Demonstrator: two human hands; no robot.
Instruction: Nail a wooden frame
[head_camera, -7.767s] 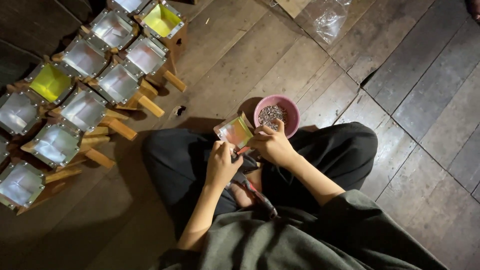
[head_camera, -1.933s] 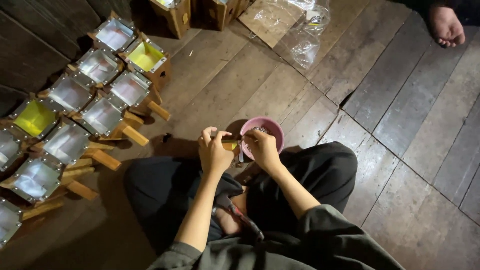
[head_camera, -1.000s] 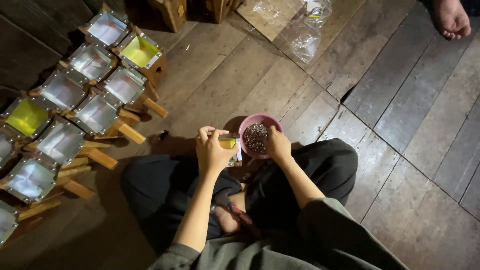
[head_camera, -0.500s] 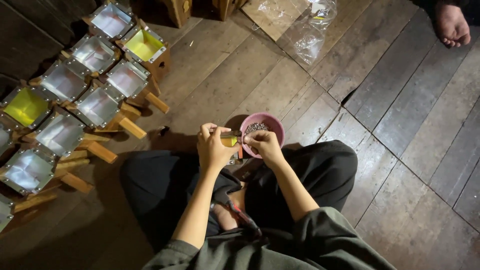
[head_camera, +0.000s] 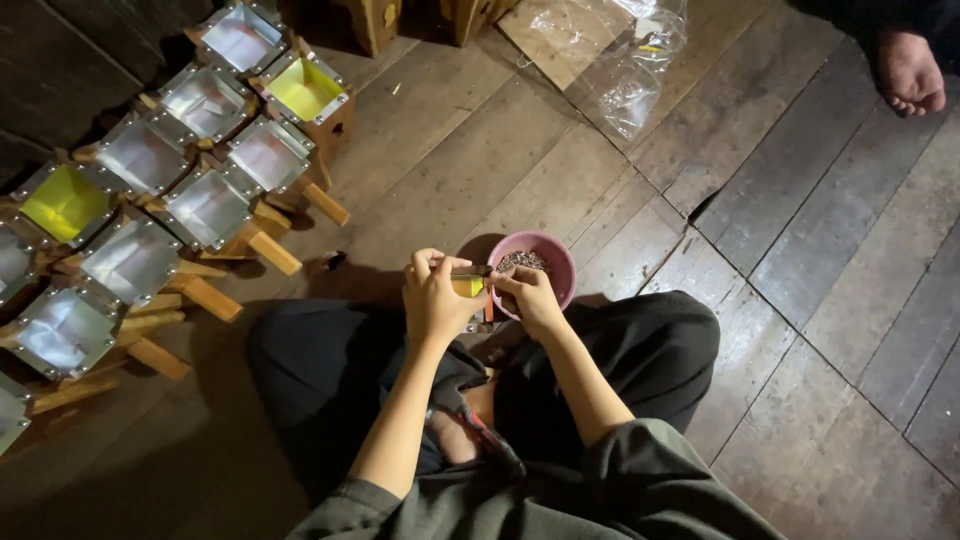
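Head view looks down on a seated person whose left hand (head_camera: 435, 295) is curled around a small yellow-lined frame (head_camera: 467, 286), held above the lap just beside a pink bowl (head_camera: 548, 262) of small dark pieces, while the right hand (head_camera: 527, 293) pinches at the frame's edge with fingertips pressed together. Many finished-looking frames on wooden sticks (head_camera: 150, 200) already lie in rows on the plank floor (head_camera: 800, 250) to the left, so I judge the work well along, with this piece unfinished. Fingers hide most of the held frame, and what the pinch grips cannot be told.
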